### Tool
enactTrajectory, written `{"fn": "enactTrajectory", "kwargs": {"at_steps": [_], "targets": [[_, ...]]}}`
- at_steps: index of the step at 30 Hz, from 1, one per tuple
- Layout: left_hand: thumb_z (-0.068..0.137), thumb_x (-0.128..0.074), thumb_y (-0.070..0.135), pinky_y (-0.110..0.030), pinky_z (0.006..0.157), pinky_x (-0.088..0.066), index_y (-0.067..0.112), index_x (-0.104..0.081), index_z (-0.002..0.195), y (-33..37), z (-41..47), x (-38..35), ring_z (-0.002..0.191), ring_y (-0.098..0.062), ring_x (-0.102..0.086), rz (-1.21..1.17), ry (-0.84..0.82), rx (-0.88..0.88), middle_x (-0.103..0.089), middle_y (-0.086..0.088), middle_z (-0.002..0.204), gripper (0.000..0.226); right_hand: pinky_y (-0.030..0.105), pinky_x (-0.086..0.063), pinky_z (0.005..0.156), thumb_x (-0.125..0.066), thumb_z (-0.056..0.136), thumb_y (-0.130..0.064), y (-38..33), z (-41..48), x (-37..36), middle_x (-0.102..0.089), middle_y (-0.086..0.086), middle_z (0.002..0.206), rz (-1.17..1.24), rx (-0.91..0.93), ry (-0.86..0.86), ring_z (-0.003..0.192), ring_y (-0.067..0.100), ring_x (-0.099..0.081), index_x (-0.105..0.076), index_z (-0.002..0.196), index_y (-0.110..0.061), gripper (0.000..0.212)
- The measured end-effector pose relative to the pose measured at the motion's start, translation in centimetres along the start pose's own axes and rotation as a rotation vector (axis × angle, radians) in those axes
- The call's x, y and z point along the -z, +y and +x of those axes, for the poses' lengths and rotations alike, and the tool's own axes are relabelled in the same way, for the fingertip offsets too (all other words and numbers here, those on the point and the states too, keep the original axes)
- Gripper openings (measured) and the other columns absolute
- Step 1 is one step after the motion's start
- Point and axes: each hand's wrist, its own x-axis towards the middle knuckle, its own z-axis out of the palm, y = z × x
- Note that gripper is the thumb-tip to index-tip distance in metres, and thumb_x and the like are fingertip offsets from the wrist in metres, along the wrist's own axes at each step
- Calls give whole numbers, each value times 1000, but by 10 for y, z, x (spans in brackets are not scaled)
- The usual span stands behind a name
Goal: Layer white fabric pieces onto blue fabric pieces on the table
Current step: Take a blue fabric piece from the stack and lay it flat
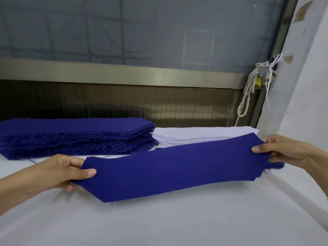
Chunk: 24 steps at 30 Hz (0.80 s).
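Note:
A long dark blue fabric piece (174,167) with angled ends is stretched between my hands just above the white table cover (159,219). My left hand (62,173) pinches its left end, thumb on top. My right hand (285,150) pinches its right end, thumb on top. Behind it at the left lies a thick stack of blue fabric pieces (74,135) with frayed edges. To the right of that stack sits a stack of white fabric pieces (195,135), partly hidden by the held piece.
A window with a metal frame (124,71) runs along the far edge of the table. A knotted white rope (248,93) hangs at the right of the frame. A pale wall or curtain (305,86) rises at the right.

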Motion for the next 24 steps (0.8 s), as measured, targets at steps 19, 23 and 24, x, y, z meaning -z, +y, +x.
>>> {"fn": "enactTrajectory", "kwargs": {"at_steps": [19, 23, 24], "targets": [[83, -79, 22, -17, 51, -56, 5, -75, 101, 101, 110, -120, 69, -12, -75, -208, 98, -118, -78, -6, 81, 26, 30, -29, 53, -82, 82, -15, 68, 47, 56, -44, 7, 71, 361, -161, 778, 59, 17, -35, -52, 82, -9, 30], [81, -81, 24, -18, 45, -53, 6, -73, 103, 96, 115, -130, 65, -11, -75, -175, 132, -118, -77, -2, 73, 29, 32, -38, 56, -83, 80, -12, 80, 55, 58, -52, 11, 80, 296, -125, 827, 68, 23, -44, -56, 85, -6, 28], [81, -81, 25, -18, 44, -52, 6, -72, 102, 95, 115, -131, 63, -11, -74, -164, 140, -115, -77, -1, 71, 29, 33, -36, 55, -83, 80, -12, 82, 56, 57, -50, 10, 76, 266, -115, 828, 66, 24, -42, -54, 75, -8, 30]]}}
